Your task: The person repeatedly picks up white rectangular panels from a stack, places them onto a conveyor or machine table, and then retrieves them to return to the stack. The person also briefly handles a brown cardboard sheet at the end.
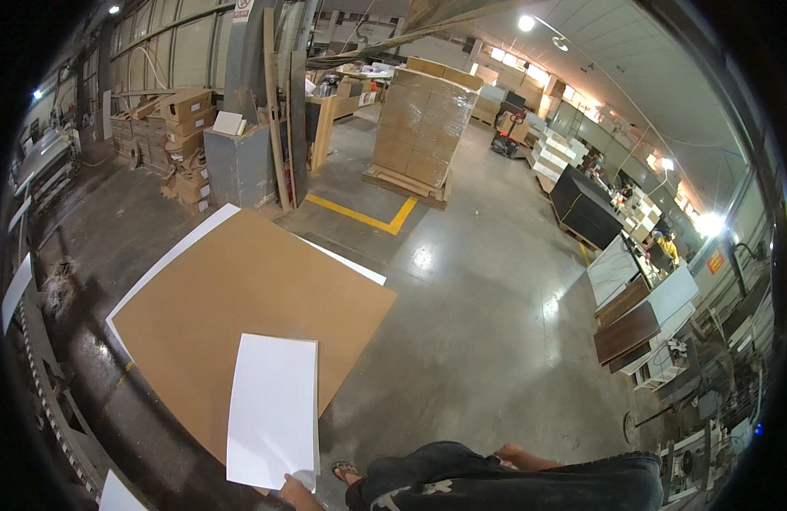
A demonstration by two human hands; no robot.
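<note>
My left hand [298,492] grips the near edge of a white rectangular panel [272,404], with a finger or thumb laid over its top face. This panel overlaps a larger brown sheet [257,302], whose near corner is hidden beneath it. White edges of another sheet [168,260] stick out from under the brown one at the far left and far right. Skin that looks like my right hand [517,456] shows beside my dark clothing [462,473]. Its fingers are too unclear to read, and I see nothing in it.
A wrapped carton stack [423,123] stands on a pallet [406,185] ahead, beside a yellow floor line [351,213]. Boxes [189,128] and a grey pillar base [240,166] are at far left. Leaning panels [628,336] and machinery line the right. My sandalled foot [346,471] is near the white panel.
</note>
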